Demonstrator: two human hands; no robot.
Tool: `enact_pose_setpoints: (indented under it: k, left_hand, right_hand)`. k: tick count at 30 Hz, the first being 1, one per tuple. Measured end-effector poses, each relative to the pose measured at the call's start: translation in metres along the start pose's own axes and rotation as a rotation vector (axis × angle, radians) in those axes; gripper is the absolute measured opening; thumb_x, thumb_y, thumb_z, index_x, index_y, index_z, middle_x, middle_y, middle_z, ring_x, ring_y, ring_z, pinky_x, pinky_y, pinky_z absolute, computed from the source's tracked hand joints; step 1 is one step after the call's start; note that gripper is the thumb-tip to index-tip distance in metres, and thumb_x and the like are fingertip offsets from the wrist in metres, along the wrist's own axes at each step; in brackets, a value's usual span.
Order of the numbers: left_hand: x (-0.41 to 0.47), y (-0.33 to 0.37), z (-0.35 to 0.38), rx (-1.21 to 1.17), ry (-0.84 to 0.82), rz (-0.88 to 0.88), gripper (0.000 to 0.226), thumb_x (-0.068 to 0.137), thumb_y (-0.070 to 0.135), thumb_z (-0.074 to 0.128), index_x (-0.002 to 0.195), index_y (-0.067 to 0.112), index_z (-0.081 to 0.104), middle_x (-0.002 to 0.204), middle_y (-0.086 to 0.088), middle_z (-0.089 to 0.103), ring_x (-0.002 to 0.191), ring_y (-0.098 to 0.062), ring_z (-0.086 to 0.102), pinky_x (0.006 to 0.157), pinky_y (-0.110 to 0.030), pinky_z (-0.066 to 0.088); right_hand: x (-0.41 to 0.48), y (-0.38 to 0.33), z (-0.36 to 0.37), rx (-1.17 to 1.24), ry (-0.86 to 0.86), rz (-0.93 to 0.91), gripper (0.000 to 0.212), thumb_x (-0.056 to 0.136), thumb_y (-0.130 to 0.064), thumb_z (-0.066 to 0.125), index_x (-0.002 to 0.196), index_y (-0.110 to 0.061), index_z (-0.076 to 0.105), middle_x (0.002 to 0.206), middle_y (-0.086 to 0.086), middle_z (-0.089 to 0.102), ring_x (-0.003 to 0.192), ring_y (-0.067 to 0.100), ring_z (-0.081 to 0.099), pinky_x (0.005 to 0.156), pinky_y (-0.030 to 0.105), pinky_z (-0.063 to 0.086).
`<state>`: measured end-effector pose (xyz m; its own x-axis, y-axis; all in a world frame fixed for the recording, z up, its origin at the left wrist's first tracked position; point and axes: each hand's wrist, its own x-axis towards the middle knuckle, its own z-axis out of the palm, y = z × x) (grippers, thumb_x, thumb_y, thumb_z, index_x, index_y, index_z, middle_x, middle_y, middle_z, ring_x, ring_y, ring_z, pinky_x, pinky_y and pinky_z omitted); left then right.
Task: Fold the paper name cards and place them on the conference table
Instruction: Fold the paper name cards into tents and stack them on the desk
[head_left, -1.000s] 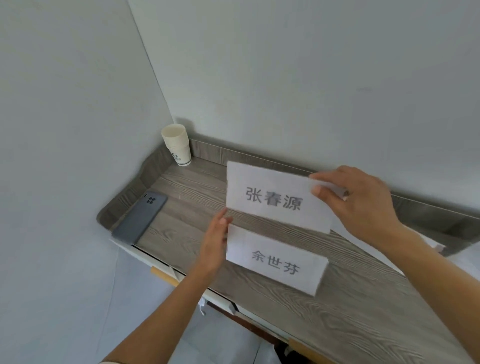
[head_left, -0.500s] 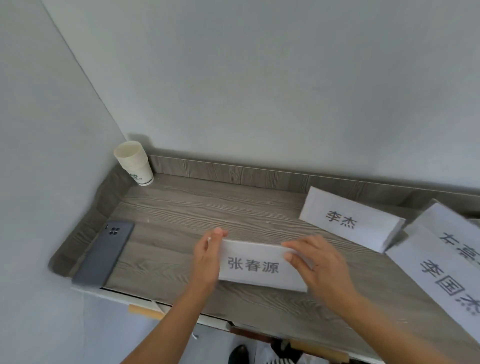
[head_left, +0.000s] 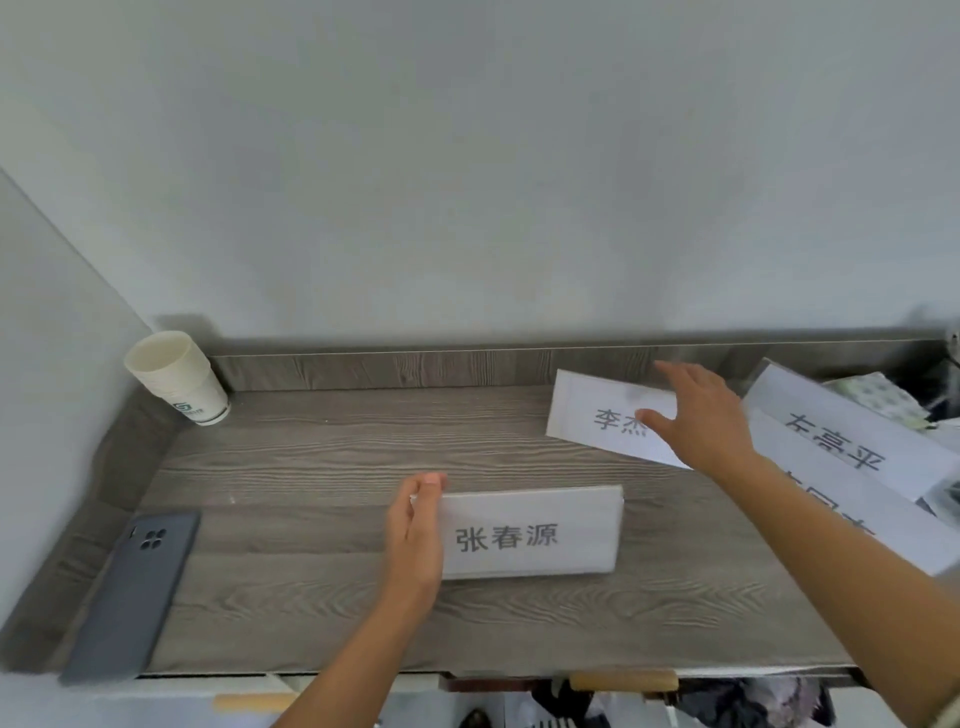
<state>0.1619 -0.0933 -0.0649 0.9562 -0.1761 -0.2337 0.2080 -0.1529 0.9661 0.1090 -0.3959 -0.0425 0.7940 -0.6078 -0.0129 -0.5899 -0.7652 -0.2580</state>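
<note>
A folded white name card (head_left: 530, 532) stands on the grey wood-grain table (head_left: 322, 457) near the front middle. My left hand (head_left: 415, 535) rests flat against its left end, fingers straight. A second folded name card (head_left: 597, 415) stands further back to the right. My right hand (head_left: 698, 415) reaches over it with fingers spread, thumb in front of the card's face and fingers over its top edge. To the right lie two more printed paper sheets (head_left: 852, 441), overlapping at the table's right end.
A stack of white paper cups (head_left: 179, 379) stands in the back left corner. A grey phone (head_left: 132, 592) lies face down at the front left edge. A raised wooden rim (head_left: 415, 366) runs along the back wall. Clutter (head_left: 883, 397) sits at the far right.
The front card has been set down on the table and my right hand has let go of it, moving back and right to the second card. My left hand stays at the card's left end.
</note>
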Motion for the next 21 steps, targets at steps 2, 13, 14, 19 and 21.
enact_pose_setpoints:
  k: [2,13,14,19,21]
  left_hand:
    - [0.001,-0.001,0.0,-0.008,-0.017,-0.011,0.031,0.1,0.033,0.039,0.099,0.012,0.062,0.086,-0.006,0.062,0.074,-0.024,0.061,0.061,-0.036,0.054]
    - [0.004,0.012,-0.008,-0.272,-0.023,-0.145,0.069,0.083,0.066,0.028,0.117,0.017,0.062,0.121,-0.006,0.065,0.106,-0.025,0.064,0.093,-0.053,0.051]
    - [0.005,0.013,-0.009,-0.313,-0.02,-0.166,0.074,0.079,0.069,0.028,0.118,0.015,0.061,0.121,-0.01,0.065,0.106,-0.029,0.064,0.092,-0.053,0.052]
    - [0.006,0.019,-0.011,-0.344,-0.015,-0.159,0.081,0.076,0.075,0.031,0.114,0.012,0.064,0.12,-0.02,0.065,0.113,-0.036,0.061,0.098,-0.055,0.046]
    - [0.008,0.02,-0.009,-0.321,-0.019,-0.158,0.073,0.078,0.07,0.03,0.111,0.016,0.065,0.118,-0.011,0.067,0.107,-0.028,0.064,0.095,-0.047,0.049]
  right_hand:
    - [0.007,0.005,-0.002,-0.072,-0.094,0.017,0.058,0.086,-0.047,0.06,0.137,-0.022,0.048,0.138,0.008,0.056,0.127,0.031,0.05,0.104,0.045,0.039]
    - [-0.062,-0.064,-0.088,0.262,-0.065,-0.281,0.042,0.076,-0.046,0.072,0.115,-0.031,0.069,0.114,-0.009,0.07,0.106,0.018,0.062,0.086,0.035,0.047]
    - [-0.07,-0.07,-0.087,0.241,-0.102,-0.327,0.041,0.076,-0.048,0.071,0.113,-0.034,0.069,0.111,-0.014,0.07,0.104,0.015,0.063,0.086,0.034,0.047]
    - [-0.083,-0.083,-0.053,0.075,-0.205,-0.444,0.041,0.082,-0.055,0.061,0.121,-0.04,0.061,0.121,-0.02,0.065,0.115,0.009,0.057,0.09,0.029,0.041]
    - [-0.084,-0.082,-0.038,0.062,-0.22,-0.455,0.041,0.083,-0.054,0.059,0.122,-0.04,0.06,0.122,-0.019,0.064,0.116,0.01,0.057,0.091,0.03,0.043]
